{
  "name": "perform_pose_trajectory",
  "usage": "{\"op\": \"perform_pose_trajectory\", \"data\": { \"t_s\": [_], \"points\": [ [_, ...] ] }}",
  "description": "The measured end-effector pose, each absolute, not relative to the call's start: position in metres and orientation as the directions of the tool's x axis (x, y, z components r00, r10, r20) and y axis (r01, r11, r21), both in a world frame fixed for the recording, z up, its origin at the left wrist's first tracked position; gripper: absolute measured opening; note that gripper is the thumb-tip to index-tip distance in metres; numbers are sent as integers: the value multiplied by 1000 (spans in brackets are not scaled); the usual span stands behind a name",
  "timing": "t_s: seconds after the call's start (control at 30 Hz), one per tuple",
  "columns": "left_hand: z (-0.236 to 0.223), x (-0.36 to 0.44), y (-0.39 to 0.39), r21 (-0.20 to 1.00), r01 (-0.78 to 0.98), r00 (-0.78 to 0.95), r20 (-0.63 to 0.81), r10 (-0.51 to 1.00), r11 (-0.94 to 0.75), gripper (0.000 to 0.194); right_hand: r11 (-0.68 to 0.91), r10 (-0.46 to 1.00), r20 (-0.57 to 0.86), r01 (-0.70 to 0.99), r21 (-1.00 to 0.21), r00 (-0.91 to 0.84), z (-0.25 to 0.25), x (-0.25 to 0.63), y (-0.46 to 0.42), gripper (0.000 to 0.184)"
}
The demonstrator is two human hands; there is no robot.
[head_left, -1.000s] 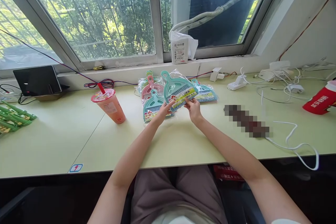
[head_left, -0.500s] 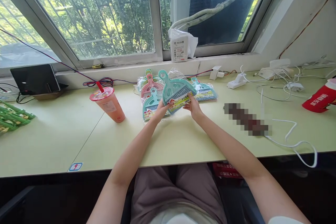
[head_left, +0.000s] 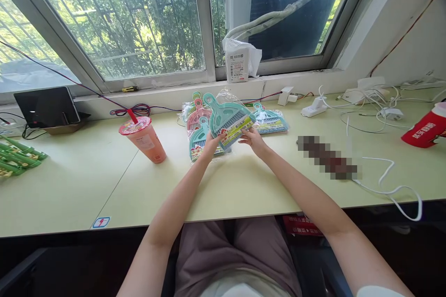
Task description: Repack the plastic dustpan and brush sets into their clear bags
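A teal mini dustpan and brush set (head_left: 228,116) in clear plastic wrap is held up over the table, tilted, its handle toward the upper left. My left hand (head_left: 212,145) grips its lower left edge, thumb over the printed label. At the lower right edge, my right hand (head_left: 256,141) pinches the pack with its fingertips; the fingers behind it are partly hidden. Just behind and left lie a pink wrapped set (head_left: 198,115) and another teal set (head_left: 199,138), partly covered. A further teal-blue wrapped set (head_left: 271,120) lies to the right.
A tilted pink drink cup (head_left: 148,141) with a red straw stands left. A tablet (head_left: 47,106) and green bamboo-like pieces (head_left: 21,155) are farther left. On the right are white chargers and cables (head_left: 315,106), a pixelated object (head_left: 327,158) and a red cup (head_left: 425,127).
The held dustpan set has moved slightly left and tilted more. My right hand's fingers have shifted lower along its edge, while my left hand has barely moved.
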State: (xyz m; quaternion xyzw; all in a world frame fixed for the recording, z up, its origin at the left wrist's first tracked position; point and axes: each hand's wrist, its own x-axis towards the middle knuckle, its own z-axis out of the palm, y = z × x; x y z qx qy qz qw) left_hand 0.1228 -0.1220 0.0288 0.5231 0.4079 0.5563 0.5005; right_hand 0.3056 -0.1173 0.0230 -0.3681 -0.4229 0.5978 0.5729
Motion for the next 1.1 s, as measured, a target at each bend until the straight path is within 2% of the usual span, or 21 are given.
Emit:
{"op": "perform_pose_trajectory", "data": {
  "t_s": [0.07,0.2,0.33,0.5,0.57,0.67,0.73,0.93,1.1],
  "points": [
    [30,122,-123,981,-133,39,145,989,-138,53,41,994,80,-397,-917,-81,22,305,-119,33],
    [33,127,-129,994,-54,91,103,991,-98,53,55,998,59,-426,-903,4,24,306,-120,33],
    [40,133,-142,1000,0,299,10,954,-11,53,104,994,84,-421,-901,66,26,308,-120,34],
    [47,132,-150,1000,6,582,-20,813,20,56,166,986,145,-440,-882,83,27,310,-122,35],
    [45,129,-146,1000,-18,533,-1,846,13,55,170,985,143,-454,-874,94,28,308,-122,34],
    [39,126,-135,993,-99,279,93,956,-68,55,161,986,121,-468,-869,115,29,307,-123,33],
    [36,124,-129,984,-122,187,149,971,-128,58,139,990,109,-447,-884,92,31,306,-123,32],
    [39,125,-130,971,-84,141,232,963,-222,64,47,997,68,-408,-912,-35,34,312,-120,28],
    [41,131,-137,978,-56,154,209,966,-203,68,61,998,62,-398,-915,11,32,312,-121,31]
  ]
}}
